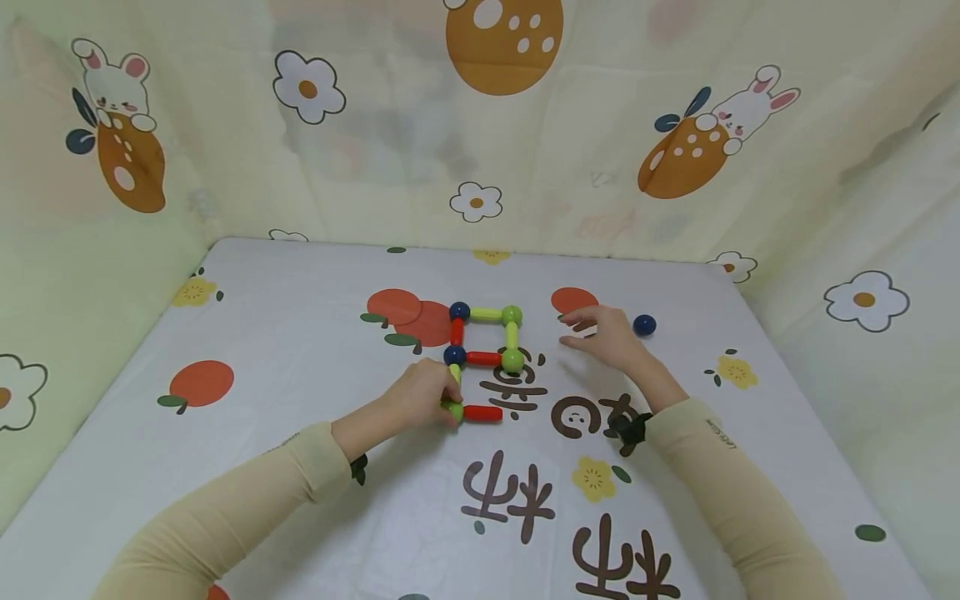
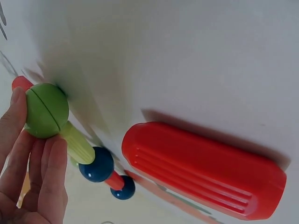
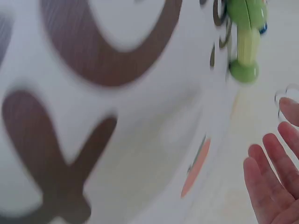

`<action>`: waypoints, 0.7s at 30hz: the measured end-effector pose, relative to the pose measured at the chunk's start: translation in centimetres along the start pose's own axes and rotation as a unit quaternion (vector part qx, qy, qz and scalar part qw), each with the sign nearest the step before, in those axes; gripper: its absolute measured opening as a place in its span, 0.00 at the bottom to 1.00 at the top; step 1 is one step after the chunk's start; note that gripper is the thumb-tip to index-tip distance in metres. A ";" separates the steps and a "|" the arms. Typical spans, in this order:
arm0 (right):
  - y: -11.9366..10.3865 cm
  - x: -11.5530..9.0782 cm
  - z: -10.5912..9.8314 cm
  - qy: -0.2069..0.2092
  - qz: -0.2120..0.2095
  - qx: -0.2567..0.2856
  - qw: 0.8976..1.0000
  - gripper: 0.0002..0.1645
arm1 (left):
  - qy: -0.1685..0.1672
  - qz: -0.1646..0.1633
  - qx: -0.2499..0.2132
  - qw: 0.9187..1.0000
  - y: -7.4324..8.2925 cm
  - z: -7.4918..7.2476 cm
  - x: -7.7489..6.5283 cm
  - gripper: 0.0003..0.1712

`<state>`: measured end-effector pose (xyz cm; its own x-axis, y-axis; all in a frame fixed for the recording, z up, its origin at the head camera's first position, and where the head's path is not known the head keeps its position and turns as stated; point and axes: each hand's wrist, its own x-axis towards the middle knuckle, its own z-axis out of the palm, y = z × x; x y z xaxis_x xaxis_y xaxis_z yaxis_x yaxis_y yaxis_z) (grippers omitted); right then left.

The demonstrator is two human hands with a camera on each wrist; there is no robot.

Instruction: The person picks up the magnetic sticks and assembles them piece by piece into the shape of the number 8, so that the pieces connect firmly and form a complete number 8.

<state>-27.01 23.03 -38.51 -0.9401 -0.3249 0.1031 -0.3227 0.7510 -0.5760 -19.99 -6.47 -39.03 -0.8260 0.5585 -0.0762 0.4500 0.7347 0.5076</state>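
My left hand (image 1: 420, 393) pinches a green ball (image 2: 46, 111) between thumb and fingers at the near end of a ball-and-rod figure. From that ball a red rod (image 1: 482, 414) points right, and a yellow-green rod (image 2: 78, 143) leads away to a blue ball (image 1: 454, 355). Beyond lies a square: red rods, yellow-green rods, blue balls and green balls (image 1: 512, 360) at its corners. My right hand (image 1: 611, 337) hovers right of the square, fingers apart and holding nothing. Just beyond it lies a loose dark blue ball (image 1: 644, 325).
A loose red rod (image 2: 205, 170) lies on the table in the left wrist view; in the head view I cannot see it. The white tablecloth (image 1: 300, 333) carries printed fruit, flowers and brown characters. A patterned curtain (image 1: 375, 167) stands behind the table and at both sides.
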 end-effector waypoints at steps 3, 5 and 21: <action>1.0 -0.2 -1.2 0.019 0.018 -0.011 1.000 0.19 | 0.000 0.001 0.004 1.000 0.0 -0.1 0.0 0.16; 1.8 -0.3 -2.0 0.029 0.025 -0.020 0.999 0.19 | -0.001 0.001 0.005 1.000 -0.1 -0.1 0.0 0.16; 6.8 -1.0 -5.5 0.069 0.140 -0.061 0.986 0.24 | 0.002 -0.003 0.008 1.000 0.1 -0.1 -0.1 0.16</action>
<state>-28.89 31.62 -38.12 -0.9975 -0.0202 0.0683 -0.0516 0.8660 -0.4974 -19.90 -6.47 -38.86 -0.8294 0.5534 -0.0762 0.4513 0.7441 0.4926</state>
